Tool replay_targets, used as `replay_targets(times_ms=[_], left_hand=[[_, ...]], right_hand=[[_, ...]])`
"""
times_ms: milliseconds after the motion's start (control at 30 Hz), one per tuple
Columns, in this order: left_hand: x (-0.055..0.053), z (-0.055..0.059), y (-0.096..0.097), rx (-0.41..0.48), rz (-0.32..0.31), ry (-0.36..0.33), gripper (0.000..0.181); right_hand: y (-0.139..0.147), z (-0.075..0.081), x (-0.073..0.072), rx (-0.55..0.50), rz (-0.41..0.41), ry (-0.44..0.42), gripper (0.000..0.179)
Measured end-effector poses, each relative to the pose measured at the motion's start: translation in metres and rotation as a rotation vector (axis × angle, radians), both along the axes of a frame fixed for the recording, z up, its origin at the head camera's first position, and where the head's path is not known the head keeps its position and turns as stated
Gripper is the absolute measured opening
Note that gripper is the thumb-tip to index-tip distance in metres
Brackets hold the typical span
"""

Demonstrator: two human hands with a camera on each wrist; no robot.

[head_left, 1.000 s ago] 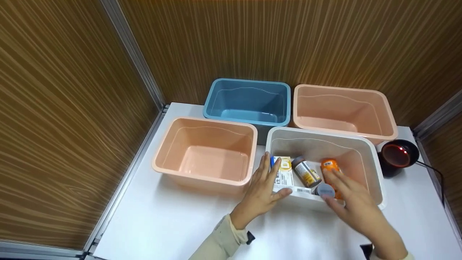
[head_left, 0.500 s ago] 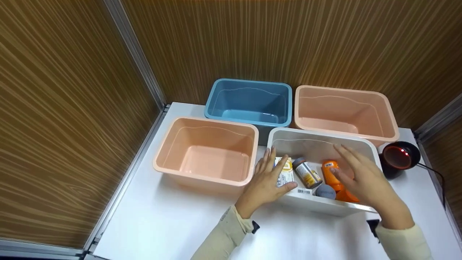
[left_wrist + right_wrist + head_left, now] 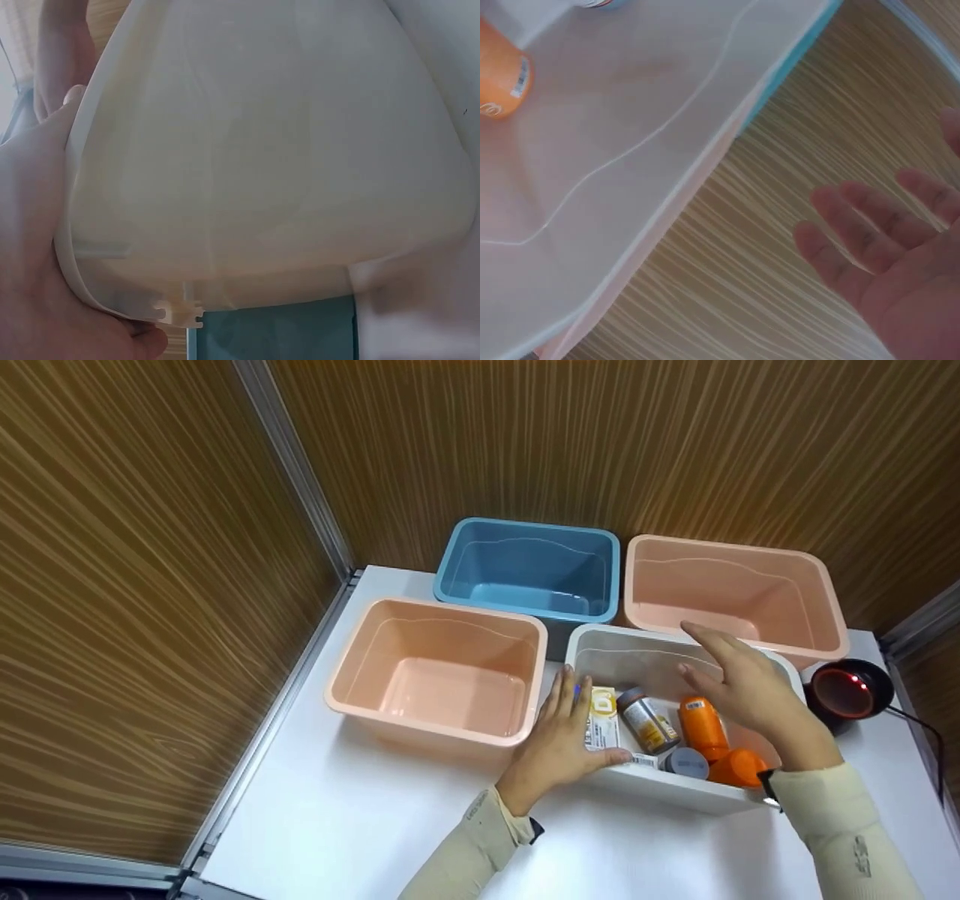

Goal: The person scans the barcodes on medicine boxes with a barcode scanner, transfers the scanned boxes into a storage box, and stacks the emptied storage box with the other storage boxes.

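My left hand [image 3: 551,746] rests on the near left corner of a white bin [image 3: 675,795], its fingers straight along the side rim and its thumb over the front rim. In the left wrist view that hand [image 3: 37,217] lies against the rim beside the bin's outer wall [image 3: 255,150]. Above the bin's right part hovers my right hand [image 3: 754,694], fingers extended, holding nothing. Inside lie a white and yellow box [image 3: 604,716], a grey-lidded bottle [image 3: 649,724], another grey lid [image 3: 688,763], a barcoded box [image 3: 645,760] and orange bottles [image 3: 701,727].
A peach bin [image 3: 435,731] stands left of the white one. Behind are a blue bin [image 3: 525,611] and a second peach bin [image 3: 832,615]. To the right sits a black device [image 3: 851,690] with red light and a cable. Wood-grain panels [image 3: 480,450] enclose the table.
My right hand has lifted up and away from the orange bottles, so both now show more fully. My left hand stays at the bin's corner. The head view has shifted slightly.
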State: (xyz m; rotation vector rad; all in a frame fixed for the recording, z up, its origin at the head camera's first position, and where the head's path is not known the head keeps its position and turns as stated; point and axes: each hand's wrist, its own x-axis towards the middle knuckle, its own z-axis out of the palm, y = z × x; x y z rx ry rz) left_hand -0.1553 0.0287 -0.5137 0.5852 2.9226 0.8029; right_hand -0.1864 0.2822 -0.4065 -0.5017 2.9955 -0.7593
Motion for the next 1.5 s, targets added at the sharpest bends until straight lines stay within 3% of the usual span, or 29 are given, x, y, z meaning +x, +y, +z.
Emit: replay_targets(times_ms=[167,400,700,967,1133,1333,1500], left_hand=[[0.001,-0.001,0.0,0.002,0.008,-0.01,0.119],[0.0,-0.003,-0.001,0.016,-0.014,0.025,0.115],[0.0,-0.004,-0.001,0.005,-0.017,0.024,0.116],[0.0,-0.003,-0.002,0.014,-0.019,0.04,0.112],[0.0,-0.003,-0.003,0.026,-0.014,0.037,0.112],[0.0,-0.004,-0.004,0.019,-0.007,0.046,0.113],[0.001,-0.005,-0.002,0.013,-0.006,0.057,0.113]], right_hand=[[0.001,-0.013,-0.018,-0.026,0.012,-0.038,0.066],[0.002,-0.039,-0.038,-0.109,0.083,0.04,0.052],[0.001,-0.065,-0.048,-0.106,0.084,-0.085,0.052],[-0.002,-0.077,-0.057,-0.095,0.116,-0.193,0.052],[-0.008,-0.088,-0.067,-0.038,0.2,-0.252,0.06],[-0.016,-0.106,-0.081,0.098,0.287,-0.252,0.061],[-0.015,-0.121,-0.085,0.138,0.361,-0.35,0.06]])
